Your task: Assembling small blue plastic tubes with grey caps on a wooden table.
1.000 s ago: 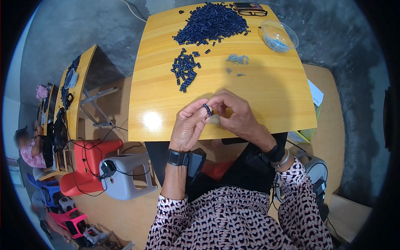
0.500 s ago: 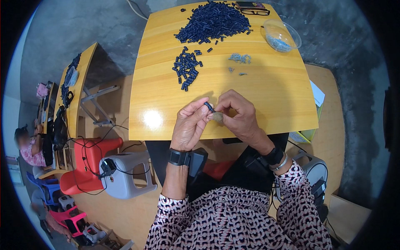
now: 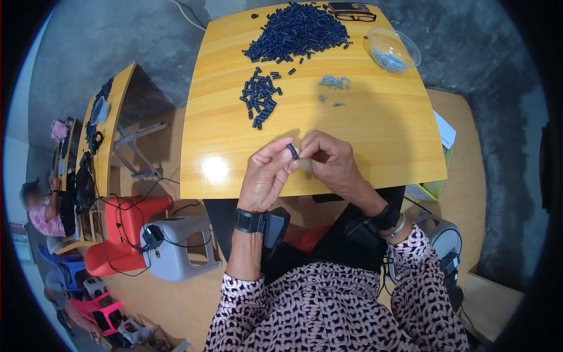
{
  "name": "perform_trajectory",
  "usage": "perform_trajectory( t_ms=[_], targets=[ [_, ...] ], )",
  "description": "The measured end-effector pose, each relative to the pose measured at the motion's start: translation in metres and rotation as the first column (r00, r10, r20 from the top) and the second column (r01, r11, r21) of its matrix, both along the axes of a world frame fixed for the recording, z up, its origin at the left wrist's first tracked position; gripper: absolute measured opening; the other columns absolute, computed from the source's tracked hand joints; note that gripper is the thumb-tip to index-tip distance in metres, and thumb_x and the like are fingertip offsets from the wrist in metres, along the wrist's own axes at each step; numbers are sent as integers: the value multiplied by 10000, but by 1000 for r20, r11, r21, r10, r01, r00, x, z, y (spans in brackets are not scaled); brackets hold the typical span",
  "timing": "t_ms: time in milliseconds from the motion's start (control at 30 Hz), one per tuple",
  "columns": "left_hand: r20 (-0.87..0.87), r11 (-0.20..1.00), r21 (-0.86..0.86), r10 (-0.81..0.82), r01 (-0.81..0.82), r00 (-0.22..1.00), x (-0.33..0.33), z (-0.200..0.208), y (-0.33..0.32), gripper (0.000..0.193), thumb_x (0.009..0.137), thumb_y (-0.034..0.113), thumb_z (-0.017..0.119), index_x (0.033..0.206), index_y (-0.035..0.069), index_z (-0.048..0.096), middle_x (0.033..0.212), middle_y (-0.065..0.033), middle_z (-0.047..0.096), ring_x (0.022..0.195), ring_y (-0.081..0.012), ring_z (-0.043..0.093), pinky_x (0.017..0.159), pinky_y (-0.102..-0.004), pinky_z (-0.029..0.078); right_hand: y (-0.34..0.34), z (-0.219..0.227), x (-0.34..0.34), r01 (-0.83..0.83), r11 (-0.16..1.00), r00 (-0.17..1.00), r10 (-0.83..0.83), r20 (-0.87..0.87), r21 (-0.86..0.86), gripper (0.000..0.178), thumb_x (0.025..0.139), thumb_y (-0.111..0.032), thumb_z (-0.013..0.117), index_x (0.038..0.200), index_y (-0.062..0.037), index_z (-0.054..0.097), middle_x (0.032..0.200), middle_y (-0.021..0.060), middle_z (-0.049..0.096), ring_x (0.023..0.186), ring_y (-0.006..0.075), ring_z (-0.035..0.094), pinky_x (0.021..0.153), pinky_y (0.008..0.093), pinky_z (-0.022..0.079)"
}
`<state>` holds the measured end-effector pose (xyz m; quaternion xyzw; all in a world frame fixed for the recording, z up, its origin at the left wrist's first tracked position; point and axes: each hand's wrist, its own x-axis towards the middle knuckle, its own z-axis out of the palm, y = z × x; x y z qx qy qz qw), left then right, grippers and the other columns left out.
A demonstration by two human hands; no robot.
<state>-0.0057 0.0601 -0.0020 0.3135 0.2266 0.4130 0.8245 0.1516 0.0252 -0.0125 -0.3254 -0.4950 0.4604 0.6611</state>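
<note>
My left hand and my right hand meet over the near edge of the yellow wooden table. Together their fingertips pinch one small dark blue tube-shaped piece. The right hand's fingers press against the piece's end. A small group of the same dark blue pieces lies mid-table to the left. A big heap of them sits at the far edge. A few tiny grey parts lie scattered right of centre.
A clear plastic bowl with small grey parts stands at the far right, glasses beyond the heap. Left of me are a red chair, a grey stool, another yellow table, and a seated person.
Both hands stay together at the near edge; the fingers have shifted slightly, turning the small dark piece between the fingertips. Nothing on the table moved.
</note>
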Motion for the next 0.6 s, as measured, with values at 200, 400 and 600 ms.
perform_trajectory(
  t_ms=[200, 400, 600],
  targets=[
    [-38, 1000, 12, -11, 11, 999, -1, 1, 0, 247, 878, 9, 560, 1123, -19, 583, 886, -80, 628, 791, -122, 590, 720, -251, 506, -6, 22, 16, 83, 995, 900, -102, 423, 63, 247, 691, -73, 759, 841, -36, 566, 800, 9, 499, 617, 60, 408, 510, 214, 334],
    [-70, 1000, 3, -7, 7, 998, 3, 4, -2, 263, 873, 3, 563, 1136, -14, 576, 934, -80, 633, 775, -101, 577, 693, -227, 486, 5, 20, 18, -12, 993, 907, -39, 420, 119, 318, 719, -149, 755, 968, -60, 577, 796, 16, 470, 610, 88, 391, 519, 225, 343],
    [-54, 996, 6, -88, 89, 995, 2, 7, 1, 312, 864, -7, 574, 1174, -21, 537, 964, -77, 631, 756, -80, 555, 659, -214, 453, 7, 32, 23, -66, 985, 853, -28, 522, 160, 397, 750, -318, 719, 1044, -77, 603, 793, 34, 474, 670, 147, 460, 592, 263, 398]
  ],
)
